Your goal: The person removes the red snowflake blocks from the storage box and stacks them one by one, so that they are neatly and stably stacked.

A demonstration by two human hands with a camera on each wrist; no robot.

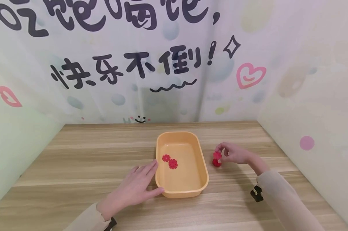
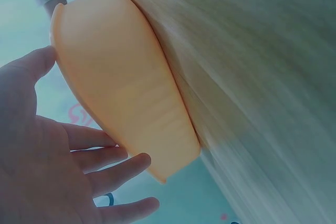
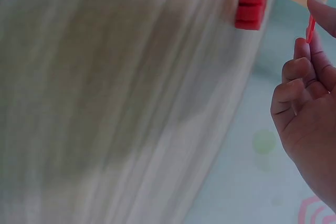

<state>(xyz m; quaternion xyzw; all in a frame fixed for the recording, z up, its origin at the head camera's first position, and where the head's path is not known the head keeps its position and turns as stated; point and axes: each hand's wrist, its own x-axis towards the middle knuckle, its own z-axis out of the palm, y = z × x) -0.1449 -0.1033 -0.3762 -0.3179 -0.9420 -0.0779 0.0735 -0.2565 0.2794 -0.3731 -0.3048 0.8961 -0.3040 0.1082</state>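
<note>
1. Head view: 1 red disc [image 1: 217,155] is right of the orange tray [image 1: 185,181], pinched between thumb and fingertips of the right hand [image 1: 235,154]; the right wrist view shows it edge-on.
2. Below it, a red stack [image 1: 216,163] sits on the table [image 1: 104,154]; its count is unclear.
3. Lifting 1 disc appears to be the step in hand; the next move probably calls for a steady pinch and clearance above the tray's right rim.
4. The tray contains 2 red flower-edged pieces [image 1: 173,164], toward its left side.
5. The left hand [image 1: 137,184], fingers extended, touches the tray's left rim without grasping it.
</note>
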